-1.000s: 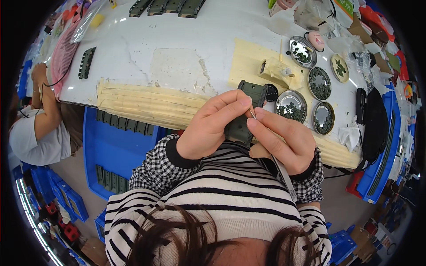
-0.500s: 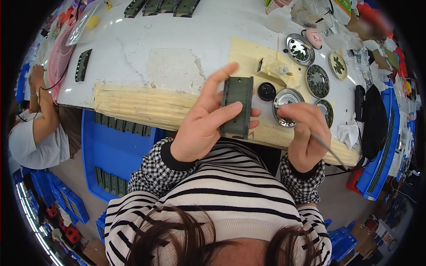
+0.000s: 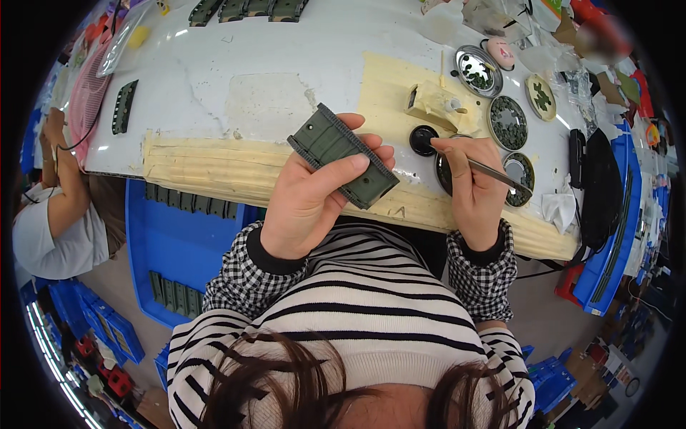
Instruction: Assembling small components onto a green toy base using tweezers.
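My left hand [image 3: 304, 196] grips a dark green plastic model part [image 3: 339, 154], a flat rectangular piece with ribbed long edges. It is tilted, with my thumb across its face and my fingers behind. Between the thumb and fingers of my right hand [image 3: 477, 175] is a pair of tweezers [image 3: 500, 176], slim and metal, its rear end sticking out to the right. Its working end is at the edge of a small round black dish [image 3: 423, 140]; whether the tip holds anything is too small to tell. Under my right hand a metal dish [image 3: 443, 171] is partly hidden.
Metal dishes of small green pieces [image 3: 508, 123] stand at the right, near a tape-covered block [image 3: 436, 107]. More green parts [image 3: 261, 10] lie at the far edge. A blue crate [image 3: 193, 247] is below the table's left side. Another person's arm [image 3: 63, 182] is at the far left.
My left hand has tilted the model part from upright and brought it slightly left. My right hand has moved the tweezers from the metal dish up and left to the black dish.
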`<state>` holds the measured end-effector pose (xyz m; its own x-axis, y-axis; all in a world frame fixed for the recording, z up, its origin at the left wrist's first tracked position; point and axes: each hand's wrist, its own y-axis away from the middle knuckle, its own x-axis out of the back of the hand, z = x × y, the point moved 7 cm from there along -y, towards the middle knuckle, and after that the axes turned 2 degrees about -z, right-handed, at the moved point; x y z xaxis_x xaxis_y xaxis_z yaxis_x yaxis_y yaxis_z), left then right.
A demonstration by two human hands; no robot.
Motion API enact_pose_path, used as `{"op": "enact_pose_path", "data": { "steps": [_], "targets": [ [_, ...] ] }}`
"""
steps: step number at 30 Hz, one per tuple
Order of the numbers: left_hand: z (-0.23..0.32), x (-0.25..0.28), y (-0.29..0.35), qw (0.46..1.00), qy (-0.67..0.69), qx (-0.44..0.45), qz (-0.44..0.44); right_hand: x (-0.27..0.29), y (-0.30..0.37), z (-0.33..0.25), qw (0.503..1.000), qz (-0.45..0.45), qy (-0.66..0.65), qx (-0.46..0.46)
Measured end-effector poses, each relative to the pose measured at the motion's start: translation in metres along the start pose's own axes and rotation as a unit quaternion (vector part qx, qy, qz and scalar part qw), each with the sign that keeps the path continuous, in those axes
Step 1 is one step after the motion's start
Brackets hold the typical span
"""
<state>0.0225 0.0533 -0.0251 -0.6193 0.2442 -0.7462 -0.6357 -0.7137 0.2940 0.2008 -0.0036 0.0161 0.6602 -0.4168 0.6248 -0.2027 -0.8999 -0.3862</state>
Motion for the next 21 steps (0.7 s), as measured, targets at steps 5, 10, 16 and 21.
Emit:
{"op": "enact_pose_path", "data": {
  "steps": [5,10,16,21],
  "targets": [
    [0.005,0.0,0.002,0.998,-0.055,-0.008,0.018,-0.001,0.0,0.002,1.0,0.0,0.005,0.006],
    [0.007,0.001,0.003,0.998,-0.044,-0.028,0.043,-0.002,-0.001,0.002,1.0,-0.003,0.004,0.003],
    [0.006,0.003,0.002,0.998,-0.03,-0.024,0.044,0.005,-0.001,-0.005,1.0,0.004,-0.014,0.011],
    [0.007,0.001,0.001,0.998,-0.03,-0.018,0.05,0.033,0.003,-0.048,0.992,-0.006,-0.104,0.077]
  ]
}}
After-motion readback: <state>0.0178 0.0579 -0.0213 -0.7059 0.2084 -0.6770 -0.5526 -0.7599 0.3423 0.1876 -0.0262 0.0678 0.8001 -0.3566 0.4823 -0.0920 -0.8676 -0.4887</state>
